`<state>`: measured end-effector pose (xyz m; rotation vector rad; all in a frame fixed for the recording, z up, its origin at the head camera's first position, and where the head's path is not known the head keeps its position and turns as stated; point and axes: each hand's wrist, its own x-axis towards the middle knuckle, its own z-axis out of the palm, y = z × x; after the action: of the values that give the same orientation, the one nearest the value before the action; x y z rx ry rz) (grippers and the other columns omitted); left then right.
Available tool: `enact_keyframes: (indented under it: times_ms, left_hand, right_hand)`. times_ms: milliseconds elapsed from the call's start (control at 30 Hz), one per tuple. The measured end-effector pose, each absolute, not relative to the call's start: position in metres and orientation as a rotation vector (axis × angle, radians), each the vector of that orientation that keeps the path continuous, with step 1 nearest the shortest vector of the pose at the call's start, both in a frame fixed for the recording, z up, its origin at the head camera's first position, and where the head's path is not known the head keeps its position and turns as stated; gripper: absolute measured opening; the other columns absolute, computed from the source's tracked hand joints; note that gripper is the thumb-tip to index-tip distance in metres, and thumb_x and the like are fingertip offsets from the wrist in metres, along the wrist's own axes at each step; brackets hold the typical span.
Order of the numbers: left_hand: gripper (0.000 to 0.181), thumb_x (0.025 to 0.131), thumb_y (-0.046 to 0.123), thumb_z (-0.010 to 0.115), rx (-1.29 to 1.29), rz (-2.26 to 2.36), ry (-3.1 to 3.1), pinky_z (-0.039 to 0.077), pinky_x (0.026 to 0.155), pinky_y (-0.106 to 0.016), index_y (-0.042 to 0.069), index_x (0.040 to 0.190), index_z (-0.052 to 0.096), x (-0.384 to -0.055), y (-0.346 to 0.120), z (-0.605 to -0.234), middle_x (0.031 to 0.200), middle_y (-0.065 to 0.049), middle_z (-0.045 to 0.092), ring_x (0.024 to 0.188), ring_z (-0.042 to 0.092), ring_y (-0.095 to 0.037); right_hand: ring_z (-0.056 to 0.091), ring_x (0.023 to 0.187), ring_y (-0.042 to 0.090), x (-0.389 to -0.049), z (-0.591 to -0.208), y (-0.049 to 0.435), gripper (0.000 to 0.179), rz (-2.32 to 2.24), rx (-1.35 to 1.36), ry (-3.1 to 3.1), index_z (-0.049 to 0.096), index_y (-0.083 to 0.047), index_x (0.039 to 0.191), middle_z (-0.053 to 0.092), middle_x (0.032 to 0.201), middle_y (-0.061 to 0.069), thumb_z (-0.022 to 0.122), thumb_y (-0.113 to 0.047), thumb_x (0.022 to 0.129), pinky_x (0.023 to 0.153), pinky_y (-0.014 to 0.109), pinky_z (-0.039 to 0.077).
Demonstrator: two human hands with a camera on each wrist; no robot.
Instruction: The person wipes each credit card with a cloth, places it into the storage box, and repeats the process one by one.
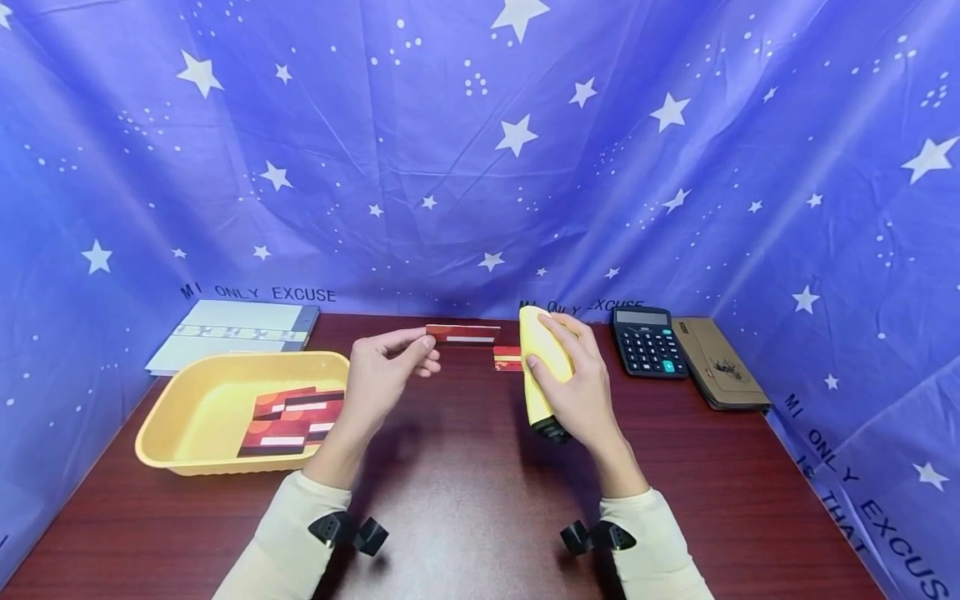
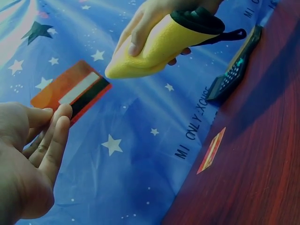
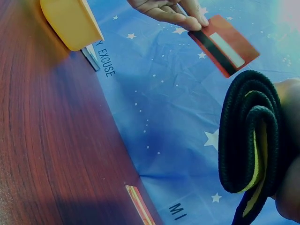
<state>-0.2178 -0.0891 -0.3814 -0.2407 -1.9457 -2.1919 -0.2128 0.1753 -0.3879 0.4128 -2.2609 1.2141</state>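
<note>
My left hand (image 1: 378,371) pinches a red bank card (image 1: 480,331) between thumb and fingers, above the table's far part. In the left wrist view the card (image 2: 79,89) shows its dark stripe and white strip. My right hand (image 1: 585,383) grips a folded yellow cloth (image 1: 538,342) with a black edge. The cloth's pointed end is close to the card's corner in the left wrist view. From the right wrist view, the black edge (image 3: 229,136) shows the folded layers and a hanging loop. Another red and yellow card (image 1: 507,358) lies on the table, partly behind the cloth.
A yellow basket (image 1: 161,417) at the left holds several red cards (image 1: 273,437). Behind it lies a white and grey box (image 1: 240,321). A black calculator (image 1: 648,342) and a brown wallet (image 1: 720,367) lie at the back right. A blue starry curtain (image 1: 450,167) surrounds the table.
</note>
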Motion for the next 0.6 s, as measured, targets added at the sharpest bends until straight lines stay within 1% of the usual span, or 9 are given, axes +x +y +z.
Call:
enact_keyframes:
  times_ms: [67, 167, 233, 333, 400, 467, 533, 600]
  left_hand:
    - [0.024, 0.094, 0.005, 0.073, -0.197, -2.162, -1.987, 0.066, 0.062, -0.027, -0.009, 0.114, 0.074, -0.2171, -0.0896, -0.3805, 0.068, 0.009, 0.073, 0.06, 0.072, -0.008]
    - [0.022, 0.092, 0.008, 0.076, -0.149, -2.078, -2.048, 0.061, 0.058, -0.022, -0.005, 0.109, 0.078, -0.2163, -0.0896, -0.3795, 0.066, 0.01, 0.07, 0.057, 0.066, -0.006]
    - [0.019, 0.091, 0.01, 0.078, -0.141, -1.991, -2.075, 0.057, 0.058, -0.019, -0.001, 0.106, 0.08, -0.2163, -0.0895, -0.38, 0.069, 0.007, 0.069, 0.06, 0.063, -0.005]
    - [0.016, 0.089, 0.011, 0.08, -0.145, -1.887, -2.081, 0.051, 0.062, -0.015, 0.001, 0.103, 0.082, -0.2172, -0.0893, -0.3816, 0.083, -0.003, 0.072, 0.07, 0.06, -0.004]
    - [0.016, 0.089, 0.009, 0.08, -0.159, -1.872, -2.065, 0.052, 0.068, -0.013, 0.0, 0.102, 0.081, -0.2181, -0.0892, -0.3827, 0.094, -0.012, 0.073, 0.077, 0.061, -0.003]
    - [0.017, 0.088, 0.006, 0.08, -0.157, -1.914, -2.047, 0.056, 0.074, -0.012, -0.003, 0.103, 0.08, -0.2186, -0.0891, -0.3831, 0.102, -0.017, 0.074, 0.08, 0.066, 0.0]
    - [0.018, 0.088, 0.002, 0.078, -0.15, -1.998, -2.027, 0.062, 0.079, -0.015, -0.006, 0.104, 0.078, -0.2187, -0.089, -0.383, 0.104, -0.018, 0.076, 0.08, 0.072, -0.001]
    - [0.021, 0.089, -0.002, 0.075, -0.144, -2.1, -2.0, 0.066, 0.08, -0.022, -0.01, 0.108, 0.076, -0.219, -0.0885, -0.3827, 0.101, -0.015, 0.077, 0.078, 0.076, -0.006]
  right_hand:
    - [0.053, 0.129, 0.02, -0.2132, -0.3885, 0.1749, 0.057, 1.217, 0.412, -2.263, 0.065, -0.025, 0.14, 0.055, 0.146, 0.004, 0.081, -0.012, 0.087, 0.09, 0.02, 0.046]
    - [0.053, 0.129, 0.02, -0.2139, -0.3892, 0.1749, 0.057, 1.223, 0.413, -2.262, 0.065, -0.025, 0.14, 0.055, 0.147, 0.004, 0.08, -0.011, 0.087, 0.09, 0.02, 0.046]
    - [0.053, 0.129, 0.019, -0.2143, -0.3898, 0.1749, 0.057, 1.226, 0.414, -2.261, 0.065, -0.025, 0.14, 0.055, 0.147, 0.004, 0.08, -0.011, 0.087, 0.09, 0.019, 0.046]
    - [0.053, 0.129, 0.02, -0.2139, -0.3894, 0.1747, 0.057, 1.23, 0.416, -2.26, 0.065, -0.025, 0.14, 0.055, 0.147, 0.003, 0.081, -0.011, 0.087, 0.09, 0.019, 0.046]
    - [0.053, 0.13, 0.02, -0.2137, -0.3889, 0.1744, 0.057, 1.229, 0.416, -2.261, 0.065, -0.025, 0.14, 0.055, 0.147, 0.003, 0.081, -0.011, 0.087, 0.091, 0.019, 0.046]
    - [0.053, 0.13, 0.02, -0.2135, -0.3885, 0.1737, 0.056, 1.228, 0.414, -2.264, 0.066, -0.025, 0.139, 0.055, 0.146, 0.003, 0.08, -0.011, 0.087, 0.091, 0.019, 0.046]
    - [0.054, 0.13, 0.02, -0.2137, -0.3885, 0.173, 0.056, 1.223, 0.415, -2.268, 0.066, -0.025, 0.139, 0.056, 0.146, 0.002, 0.08, -0.012, 0.087, 0.091, 0.019, 0.046]
    - [0.054, 0.129, 0.019, -0.2137, -0.3885, 0.1724, 0.056, 1.217, 0.417, -2.272, 0.066, -0.025, 0.139, 0.056, 0.145, 0.002, 0.08, -0.012, 0.087, 0.091, 0.019, 0.047]
